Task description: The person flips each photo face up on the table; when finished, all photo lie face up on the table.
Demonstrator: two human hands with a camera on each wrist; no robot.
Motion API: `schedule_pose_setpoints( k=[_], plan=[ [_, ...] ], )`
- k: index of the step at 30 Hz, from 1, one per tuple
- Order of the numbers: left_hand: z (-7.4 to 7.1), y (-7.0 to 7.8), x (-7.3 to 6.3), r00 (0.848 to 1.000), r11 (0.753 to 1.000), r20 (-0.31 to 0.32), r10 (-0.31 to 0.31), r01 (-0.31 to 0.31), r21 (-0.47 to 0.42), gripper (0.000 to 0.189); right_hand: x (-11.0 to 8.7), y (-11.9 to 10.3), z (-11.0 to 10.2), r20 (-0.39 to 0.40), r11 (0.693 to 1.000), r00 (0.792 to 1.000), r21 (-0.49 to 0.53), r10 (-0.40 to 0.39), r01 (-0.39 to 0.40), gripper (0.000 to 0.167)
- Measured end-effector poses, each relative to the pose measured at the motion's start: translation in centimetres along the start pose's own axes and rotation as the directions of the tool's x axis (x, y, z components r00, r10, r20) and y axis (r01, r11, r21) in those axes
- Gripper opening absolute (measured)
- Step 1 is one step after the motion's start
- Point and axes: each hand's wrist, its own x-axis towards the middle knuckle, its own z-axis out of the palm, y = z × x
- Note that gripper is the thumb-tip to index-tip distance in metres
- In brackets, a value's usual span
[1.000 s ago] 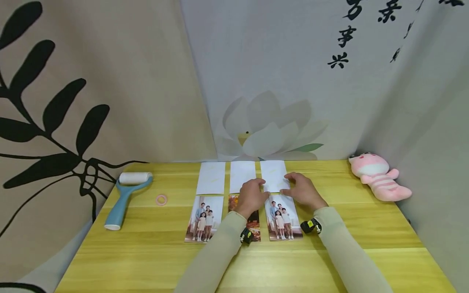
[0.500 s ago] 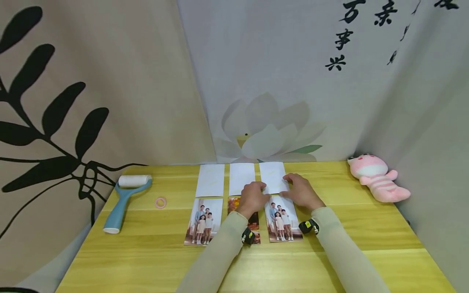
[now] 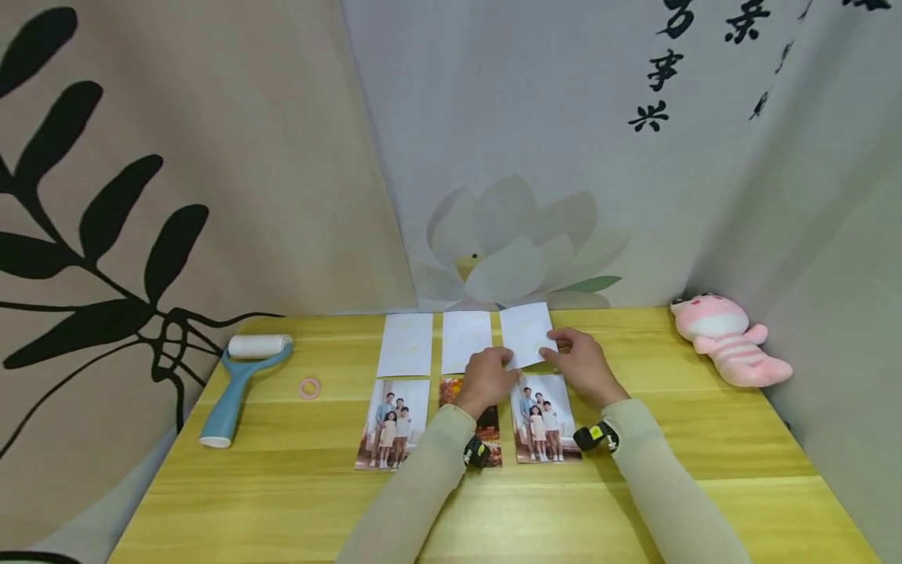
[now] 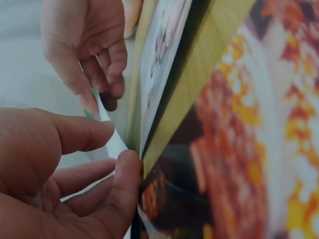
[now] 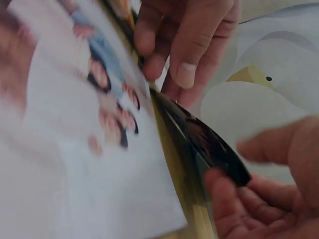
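A photo (image 3: pixel 524 333) with its white back up is lifted and slightly turned at the right end of the rear row. My right hand (image 3: pixel 583 368) pinches its right edge; the dark picture side (image 5: pixel 207 139) bows upward in the right wrist view. At the lower-left corner, my left hand (image 3: pixel 486 381) has thumb and fingers on either side of the photo. Just below lies a family photo (image 3: pixel 546 415), face up. Partly hidden under my left hand and wrist is an orange autumn photo (image 3: pixel 489 439).
Two more white-backed photos (image 3: pixel 405 345) lie in the rear row, with another family photo (image 3: pixel 390 423) in front at left. A blue lint roller (image 3: pixel 239 392) and pink ring (image 3: pixel 309 388) sit farther left. At the right edge is a pink plush toy (image 3: pixel 736 341).
The white-backed photo between my hands lay flat in line with the others; now it is raised and tilted, its right side higher. My left hand has barely moved.
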Motion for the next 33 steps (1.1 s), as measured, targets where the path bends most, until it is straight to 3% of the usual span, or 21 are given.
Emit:
schedule_pose_setpoints(
  k=[3,7,12,16,19,23,26,33],
  plan=[
    [0.0,-0.2,-0.1,1.0,1.0,-0.001,0.019,-0.019,-0.021,0.035,0.0,0.0,0.3,-0.048,0.988,0.999,0.155,0.009,-0.002,0.042],
    [0.0,-0.4,-0.2,1.0,0.998,-0.011,0.026,-0.026,-0.06,0.034,-0.1,-0.6,0.6,-0.075,0.963,0.997,0.269,0.008,0.013,0.048],
    [-0.4,-0.5,-0.6,0.998,0.987,-0.057,0.035,-0.044,-0.153,0.03,-0.8,-1.9,1.0,-0.1,0.957,0.995,0.287,-0.002,0.031,0.044],
    [-1.1,-0.4,-0.9,0.993,0.966,-0.109,0.051,-0.077,-0.248,0.028,-1.5,-3.0,1.4,-0.122,0.959,0.992,0.278,-0.026,0.059,0.035],
    [-1.9,-0.2,-1.3,0.993,0.947,-0.113,0.035,-0.07,-0.314,0.029,-2.1,-3.8,1.8,-0.121,0.952,0.991,0.295,-0.049,0.083,0.033],
    [-2.8,0.0,-1.6,0.995,0.905,-0.099,0.008,-0.05,-0.423,0.031,-2.9,-4.7,2.4,-0.113,0.937,0.989,0.325,-0.093,0.125,0.03],
    [-3.3,0.1,-1.8,0.997,0.853,-0.079,0.001,-0.043,-0.519,0.032,-3.5,-5.3,2.8,-0.108,0.937,0.985,0.308,-0.138,0.165,0.028],
    [-4.0,0.7,-2.5,0.999,0.732,-0.044,0.013,-0.039,-0.68,0.04,-4.6,-6.1,3.8,-0.152,0.951,0.95,0.104,-0.274,0.291,0.023]
  ],
)
